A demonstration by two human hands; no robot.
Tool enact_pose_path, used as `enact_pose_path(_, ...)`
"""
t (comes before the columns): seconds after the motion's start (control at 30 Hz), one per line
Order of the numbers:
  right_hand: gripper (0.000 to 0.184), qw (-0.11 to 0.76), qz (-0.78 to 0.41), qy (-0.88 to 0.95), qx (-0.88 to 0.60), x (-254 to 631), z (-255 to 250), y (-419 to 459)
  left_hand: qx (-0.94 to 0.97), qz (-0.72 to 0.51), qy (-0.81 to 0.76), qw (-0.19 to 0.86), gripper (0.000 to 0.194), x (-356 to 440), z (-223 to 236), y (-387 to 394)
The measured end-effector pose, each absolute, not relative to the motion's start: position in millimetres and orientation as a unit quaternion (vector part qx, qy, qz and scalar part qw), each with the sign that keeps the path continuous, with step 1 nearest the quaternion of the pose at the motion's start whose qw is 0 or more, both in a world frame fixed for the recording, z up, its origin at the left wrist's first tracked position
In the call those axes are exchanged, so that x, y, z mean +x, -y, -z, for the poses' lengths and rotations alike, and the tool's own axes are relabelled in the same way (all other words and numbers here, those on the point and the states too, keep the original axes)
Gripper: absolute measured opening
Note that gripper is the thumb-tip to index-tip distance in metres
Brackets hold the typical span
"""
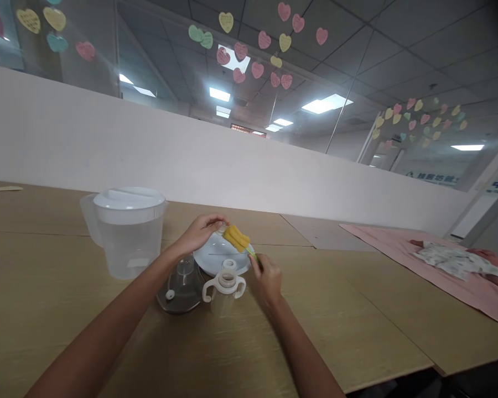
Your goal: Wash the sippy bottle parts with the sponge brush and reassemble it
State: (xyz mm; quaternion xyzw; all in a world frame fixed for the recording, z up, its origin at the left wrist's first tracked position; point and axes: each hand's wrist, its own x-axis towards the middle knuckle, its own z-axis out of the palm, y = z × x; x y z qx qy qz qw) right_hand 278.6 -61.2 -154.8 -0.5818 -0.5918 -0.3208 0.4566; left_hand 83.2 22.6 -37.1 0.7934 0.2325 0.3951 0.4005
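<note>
My right hand [268, 279] is closed round the thin green handle of a sponge bottle brush [236, 237]. The yellow sponge head tilts up to the left, above a white bowl [203, 260]. At the sponge's tip, my left hand [203, 229] pinches a small clear piece [221, 227], too small to name surely. Just below stands an open clear baby bottle [224, 301] with a white two-handled collar [227, 282]. Behind its mouth shows a white ring [229, 264]. A dark see-through lid-like piece [180, 296] lies under my left forearm, with a clear domed part [185, 265] on it.
A lidded clear pitcher [130, 237] with water stands at the left. On the right, a baby doll in patterned clothes [444, 260] lies on a pink cloth [390, 254]. A low white wall [216, 166] with glass above bounds the wooden table [336, 331].
</note>
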Motion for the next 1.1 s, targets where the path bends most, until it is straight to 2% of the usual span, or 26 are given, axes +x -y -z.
enact_pose_path(0.13,0.038,0.480,0.324,0.544,-0.608,280,153,62,0.795,-0.391,-0.237,0.398,0.032,83,36,-21)
enact_pose_path(0.23,0.034,0.494,0.329,0.565,-0.573,281,153,64,0.790,-0.387,-0.226,0.419,0.032,83,35,-18)
enact_pose_path(0.43,0.033,0.449,0.339,0.612,-0.556,277,154,63,0.773,-0.401,-0.214,0.442,0.030,86,36,-17)
enact_pose_path(1.1,0.047,0.425,0.293,0.547,-0.659,281,153,59,0.778,-0.414,-0.262,0.394,0.025,85,44,-31)
